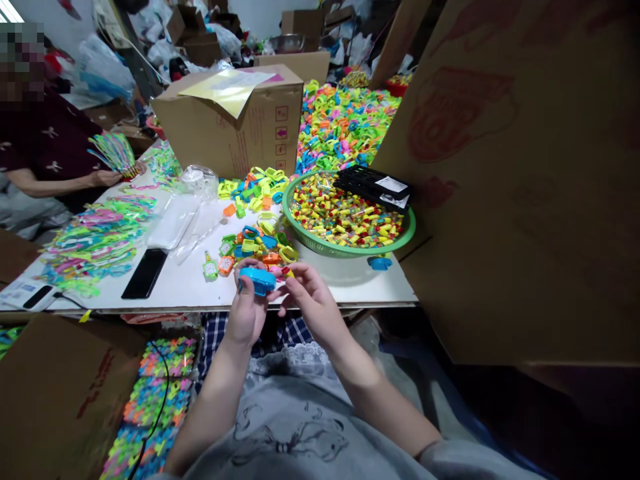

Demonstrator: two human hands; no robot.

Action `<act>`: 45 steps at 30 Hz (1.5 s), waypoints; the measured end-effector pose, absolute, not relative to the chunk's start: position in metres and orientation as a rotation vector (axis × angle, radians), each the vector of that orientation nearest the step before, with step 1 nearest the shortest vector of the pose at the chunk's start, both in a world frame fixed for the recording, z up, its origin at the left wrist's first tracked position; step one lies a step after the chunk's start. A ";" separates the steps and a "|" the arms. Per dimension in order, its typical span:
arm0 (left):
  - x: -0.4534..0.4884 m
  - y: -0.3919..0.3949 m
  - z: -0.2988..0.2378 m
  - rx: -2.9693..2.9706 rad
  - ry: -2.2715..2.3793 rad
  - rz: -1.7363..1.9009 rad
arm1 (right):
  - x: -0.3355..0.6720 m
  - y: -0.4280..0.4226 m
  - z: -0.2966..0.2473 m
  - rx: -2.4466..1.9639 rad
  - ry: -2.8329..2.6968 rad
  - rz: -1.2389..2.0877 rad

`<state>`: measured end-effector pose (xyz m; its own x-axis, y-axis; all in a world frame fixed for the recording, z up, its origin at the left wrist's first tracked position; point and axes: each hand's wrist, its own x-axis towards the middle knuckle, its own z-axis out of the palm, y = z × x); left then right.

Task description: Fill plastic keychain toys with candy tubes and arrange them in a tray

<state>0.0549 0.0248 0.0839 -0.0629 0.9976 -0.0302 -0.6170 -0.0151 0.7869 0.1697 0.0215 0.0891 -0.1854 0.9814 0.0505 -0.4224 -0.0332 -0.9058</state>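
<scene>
- At the near edge of the white table [175,283], we see the left hand [244,312] curled around a blue toy watch [258,282].
- Just beside it, the right hand [316,298] pinches a small red-and-yellow piece [288,272], fingertips close together.
- Beyond the hands, we note a loose pile of toy watches [255,245].
- Right of that pile: a green basket [345,251] full of small pieces [333,213].

Over the front edge of the white bench [186,285], the plastic piece [258,282] is bright blue, the phone [145,273] near that edge black, the strips [95,233] toward the left edge green, pink and blue, and the basin [345,251] by the right edge green, its small pieces [345,221] yellow and red.
</scene>
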 end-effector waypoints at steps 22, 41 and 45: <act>0.020 0.024 0.073 0.936 1.041 1.239 | 0.195 0.034 0.083 -0.931 -1.588 0.946; 0.029 0.012 0.090 1.001 1.043 1.410 | 0.184 0.019 0.080 -0.904 -1.654 0.902; 0.030 0.012 0.088 1.043 1.052 1.419 | 0.186 0.020 0.082 -0.912 -1.644 0.953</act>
